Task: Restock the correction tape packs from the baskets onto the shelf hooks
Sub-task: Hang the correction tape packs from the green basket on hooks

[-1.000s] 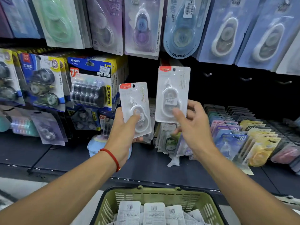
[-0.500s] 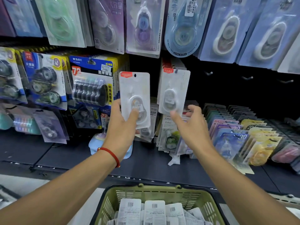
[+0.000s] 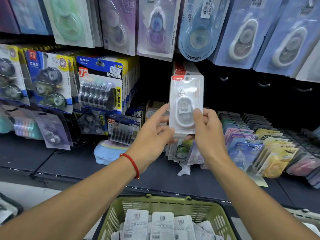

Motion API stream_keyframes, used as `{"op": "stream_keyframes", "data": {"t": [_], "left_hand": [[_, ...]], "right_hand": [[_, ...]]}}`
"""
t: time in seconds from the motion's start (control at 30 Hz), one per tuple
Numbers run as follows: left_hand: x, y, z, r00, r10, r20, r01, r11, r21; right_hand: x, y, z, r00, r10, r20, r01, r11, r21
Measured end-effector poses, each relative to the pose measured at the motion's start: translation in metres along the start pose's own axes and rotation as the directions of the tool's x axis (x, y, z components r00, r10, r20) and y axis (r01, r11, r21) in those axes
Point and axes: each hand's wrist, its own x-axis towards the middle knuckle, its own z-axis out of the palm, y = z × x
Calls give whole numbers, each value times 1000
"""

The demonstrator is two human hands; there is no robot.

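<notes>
While held upright before the dark gap between shelf rows, white correction tape pack pinched at its lower right by right hand, thumb on the blister. Left hand at the pack's lower left edge, forefinger straight, other fingers loosely curled against it. More white packs hanging just behind. To the left, blue-yellow pack marked "M&G" and "72". Nearer, green basket with barcoded packs.
</notes>
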Motion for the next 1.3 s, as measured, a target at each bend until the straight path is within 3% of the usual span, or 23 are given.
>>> {"op": "stream_keyframes", "data": {"t": [0.4,0.47,0.5,0.57,0.6,0.67,0.77,0.9,1.13,1.23,1.3], "left_hand": [[7,4,8,1000,-26,17,25,999,42],[8,6,3,999,-9,50,3,991,131],[7,9,-4,999,5,37,-13,974,225],[6,12,-26,989,102,-107,-33,859,510],[7,13,-40,963,200,-181,-36,760,648],[7,15,-66,901,349,-256,25,548,836],[6,9,-86,904,324,-278,147,374,916],[3,-9,-94,950,221,-218,156,268,951],[0,-9,-97,953,242,-181,121,240,963],[-8,-5,-91,953,282,-108,53,195,979],[-19,-6,-83,976,216,-7,-32,177,984]], "right_hand": [[25,-8,1,997,-13,-80,19,996,82],[29,-2,-1,999,6,-45,-7,999,-38],[29,5,-3,1000,-5,-17,1,978,-210],[27,24,-8,992,-107,72,129,806,-578],[23,30,-8,970,-196,141,240,710,-662],[20,36,-4,890,-342,303,450,541,-710],[37,36,14,820,-368,438,561,369,-741],[61,26,36,864,-276,420,497,343,-797],[63,21,35,872,-285,398,480,340,-809],[49,22,28,841,-343,419,523,315,-792],[30,34,21,841,-347,416,530,369,-763]]}}
